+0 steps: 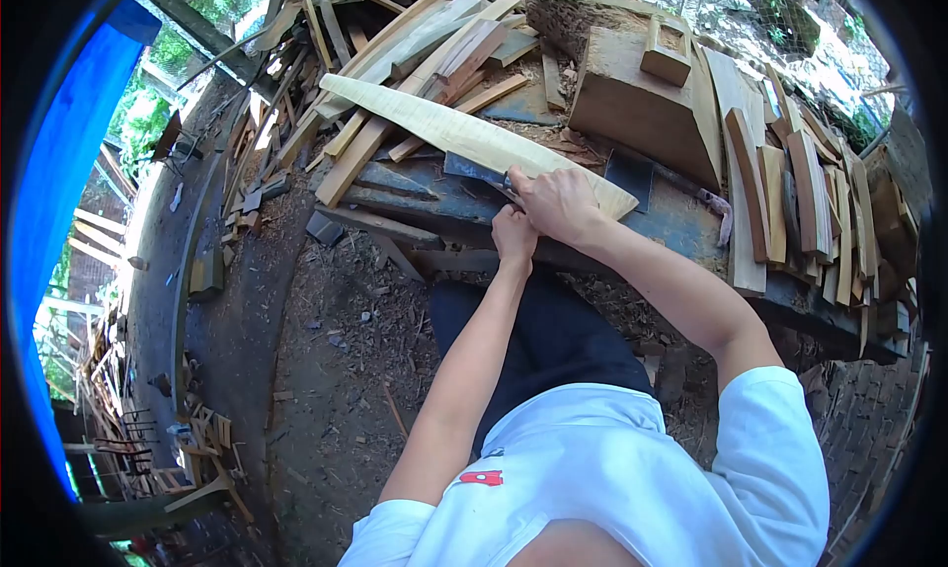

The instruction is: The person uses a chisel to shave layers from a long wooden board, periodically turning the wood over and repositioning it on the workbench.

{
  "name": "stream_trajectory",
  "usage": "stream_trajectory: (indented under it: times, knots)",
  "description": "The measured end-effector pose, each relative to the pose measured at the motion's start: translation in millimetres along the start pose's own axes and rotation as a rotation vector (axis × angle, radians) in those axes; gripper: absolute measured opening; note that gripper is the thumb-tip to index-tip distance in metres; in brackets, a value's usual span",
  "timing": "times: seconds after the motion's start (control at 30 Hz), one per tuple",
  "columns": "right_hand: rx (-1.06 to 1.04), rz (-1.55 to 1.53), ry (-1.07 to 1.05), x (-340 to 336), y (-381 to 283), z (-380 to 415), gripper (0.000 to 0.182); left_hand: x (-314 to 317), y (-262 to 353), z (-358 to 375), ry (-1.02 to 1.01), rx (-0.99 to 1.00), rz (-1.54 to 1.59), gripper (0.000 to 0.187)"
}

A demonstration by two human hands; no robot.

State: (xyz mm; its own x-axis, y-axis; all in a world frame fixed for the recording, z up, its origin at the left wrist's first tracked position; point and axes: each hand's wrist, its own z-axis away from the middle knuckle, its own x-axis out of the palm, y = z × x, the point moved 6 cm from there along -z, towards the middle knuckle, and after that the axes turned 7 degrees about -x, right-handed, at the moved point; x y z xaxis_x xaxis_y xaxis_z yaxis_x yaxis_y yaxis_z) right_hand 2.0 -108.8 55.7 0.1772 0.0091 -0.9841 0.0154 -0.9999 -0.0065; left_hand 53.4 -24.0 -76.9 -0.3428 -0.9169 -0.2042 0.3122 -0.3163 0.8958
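The ground (pixel 336 419), strewn with chips and scraps, spreads below the desk (pixel 395 180), and a blue sheet (pixel 59 172) hangs along the far left. The desk runs across the upper view, heavily loaded. A loose heap of wooden strips (pixel 434 58) covers its left part, with several pieces sticking out past the front edge. Toward the right, a thick wooden block (pixel 637 108) takes up the space behind the work, and beyond it a row of curved slats (pixel 805 192) leans close together, closing off that end. The long pale board (pixel 444 122) lies slantwise over the strips at its left, its broad right end reaching in front of the block; strips crowd its far side. Close by that end, a flat dark blade (pixel 630 175) lies on the desk, its shaft running to a pinkish wrapped handle (pixel 719 207). The right hand (pixel 561 203) is at the board's near edge, its fingers curled round a dark tool (pixel 477 168), most of which is hidden. The left hand (pixel 514 236) is just below, touching or nearly so, its fingers folded closed; what they hold cannot be made out. Atop the block sits a small notched wooden piece (pixel 666 65).
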Motion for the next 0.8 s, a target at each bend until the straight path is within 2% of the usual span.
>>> stream_trajectory:
  times: [0.03,0.1,0.27,0.43,0.6,0.7,0.8]
  knots:
    - [-0.017,0.013,-0.042,-3,4,1,0.034,-1,10,10,0.000,0.002,0.006,0.029]
    - [0.034,-0.045,-0.055,-20,17,33,0.035,4,21,21,-0.135,-0.014,0.260,0.032]
    - [0.192,-0.105,-0.208,-47,39,98,0.035,4,23,21,-0.151,0.000,0.294,0.031]
    - [0.183,-0.222,-0.084,-22,43,43,0.037,4,25,20,-0.166,0.005,0.224,0.030]
    - [0.209,-0.253,-0.151,-11,46,-24,0.038,3,24,21,-0.194,0.000,0.247,0.034]
    - [0.173,-0.277,-0.054,-10,50,12,0.038,3,28,24,-0.175,-0.019,0.194,0.032]
    - [0.154,-0.264,-0.115,-25,49,68,0.037,5,23,21,-0.182,0.010,0.248,0.029]
